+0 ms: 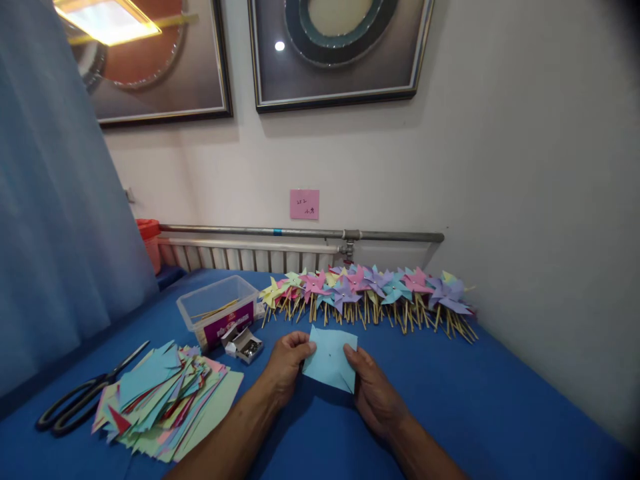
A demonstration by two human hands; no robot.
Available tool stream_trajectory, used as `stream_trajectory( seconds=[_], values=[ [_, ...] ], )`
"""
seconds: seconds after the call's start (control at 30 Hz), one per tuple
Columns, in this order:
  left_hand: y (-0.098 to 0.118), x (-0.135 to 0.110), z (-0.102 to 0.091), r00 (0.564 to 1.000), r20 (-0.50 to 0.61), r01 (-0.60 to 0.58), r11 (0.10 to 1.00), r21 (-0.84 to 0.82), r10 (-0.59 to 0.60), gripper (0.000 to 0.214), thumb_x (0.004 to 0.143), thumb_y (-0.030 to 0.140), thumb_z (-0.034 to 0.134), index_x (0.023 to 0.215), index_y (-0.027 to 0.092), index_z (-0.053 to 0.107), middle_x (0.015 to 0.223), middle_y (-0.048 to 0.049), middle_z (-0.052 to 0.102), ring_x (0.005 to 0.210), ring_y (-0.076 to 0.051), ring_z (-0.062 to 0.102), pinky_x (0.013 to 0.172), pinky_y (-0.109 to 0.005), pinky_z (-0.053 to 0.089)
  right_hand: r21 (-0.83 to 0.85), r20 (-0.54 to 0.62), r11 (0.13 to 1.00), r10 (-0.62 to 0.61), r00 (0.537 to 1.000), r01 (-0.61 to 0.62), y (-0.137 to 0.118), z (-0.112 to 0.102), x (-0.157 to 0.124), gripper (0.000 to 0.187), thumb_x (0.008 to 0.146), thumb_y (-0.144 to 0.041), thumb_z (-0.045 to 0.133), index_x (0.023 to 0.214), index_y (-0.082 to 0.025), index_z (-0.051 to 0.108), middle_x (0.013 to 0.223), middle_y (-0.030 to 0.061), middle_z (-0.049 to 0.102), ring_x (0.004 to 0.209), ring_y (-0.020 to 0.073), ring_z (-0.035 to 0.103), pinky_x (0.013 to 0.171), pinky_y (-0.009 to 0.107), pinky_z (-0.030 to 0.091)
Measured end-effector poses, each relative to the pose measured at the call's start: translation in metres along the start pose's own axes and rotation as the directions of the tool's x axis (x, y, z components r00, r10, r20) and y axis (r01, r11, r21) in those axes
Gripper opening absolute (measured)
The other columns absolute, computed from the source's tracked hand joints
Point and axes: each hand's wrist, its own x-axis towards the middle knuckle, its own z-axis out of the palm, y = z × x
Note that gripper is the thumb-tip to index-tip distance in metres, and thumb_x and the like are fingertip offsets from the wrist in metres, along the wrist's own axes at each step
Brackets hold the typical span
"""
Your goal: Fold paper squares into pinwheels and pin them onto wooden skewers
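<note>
A light blue paper square [330,360] is held just above the blue table [475,400] between both hands. My left hand [286,367] pinches its left edge with curled fingers. On the other side, my right hand [373,393] grips the right edge, thumb on top. A small dark dot marks the paper's centre.
A row of several finished paper pinwheels [370,293] on wooden sticks lies along the wall. A stack of coloured paper squares [165,400] and black scissors [85,397] lie at left. A clear plastic box [220,310] with sticks and a small open box of pins [245,345] sit behind.
</note>
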Motion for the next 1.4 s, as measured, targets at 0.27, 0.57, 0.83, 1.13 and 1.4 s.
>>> stream_trajectory(
  seconds=[0.27,0.57,0.83,1.13,1.4],
  values=[
    [0.001,0.001,0.0,0.994,-0.068,-0.077,0.989,0.126,0.086,0.035,0.049,0.031,0.087,0.067,0.014,0.063,0.052,0.0044,0.056,0.044,-0.006,0.042,0.047,-0.021,0.029,-0.085,-0.078,0.996,-0.015,0.997,0.009,0.019,-0.006,0.007,0.042,0.07,-0.047,0.082,0.096,-0.015,0.072,0.082,0.0072,0.077,0.07,0.0217,0.07,0.068,0.034,0.054],
    [-0.006,0.007,-0.004,0.974,-0.068,-0.183,0.928,0.326,0.216,0.027,0.056,0.032,0.08,0.066,0.016,0.061,0.055,0.0038,0.055,0.05,-0.008,0.043,0.051,-0.022,0.033,-0.157,-0.142,0.987,-0.04,0.989,0.017,0.033,-0.017,0.017,0.046,0.069,-0.049,0.081,0.097,-0.014,0.073,0.079,0.0065,0.077,0.064,0.0203,0.068,0.062,0.031,0.052],
    [-0.009,0.005,-0.005,0.95,0.004,-0.279,0.846,0.453,0.312,0.019,0.065,0.031,0.07,0.069,0.017,0.058,0.06,0.0048,0.052,0.056,-0.009,0.042,0.055,-0.022,0.034,-0.16,-0.148,0.987,-0.008,0.989,-0.016,0.033,-0.015,0.018,0.051,0.064,-0.051,0.083,0.097,-0.013,0.074,0.077,0.0073,0.077,0.065,0.0216,0.069,0.062,0.03,0.052],
    [-0.01,0.003,-0.005,0.959,0.043,-0.263,0.819,0.51,0.281,0.018,0.07,0.032,0.066,0.07,0.018,0.054,0.059,0.0061,0.049,0.054,-0.009,0.041,0.054,-0.022,0.032,-0.146,-0.158,0.989,-0.024,0.987,0.001,0.028,-0.01,0.011,0.045,0.066,-0.05,0.082,0.09,-0.014,0.074,0.074,0.0054,0.075,0.062,0.0178,0.065,0.062,0.028,0.05],
    [-0.008,-0.004,-0.001,0.921,0.082,-0.35,0.717,0.603,0.381,0.011,0.076,0.027,0.062,0.072,0.017,0.06,0.063,0.004,0.053,0.059,-0.01,0.046,0.058,-0.023,0.037,-0.146,-0.172,0.989,-0.028,0.985,0.003,0.027,-0.009,0.011,0.044,0.066,-0.05,0.081,0.09,-0.014,0.074,0.074,0.0059,0.075,0.06,0.0182,0.065,0.061,0.029,0.05]
  ],
)
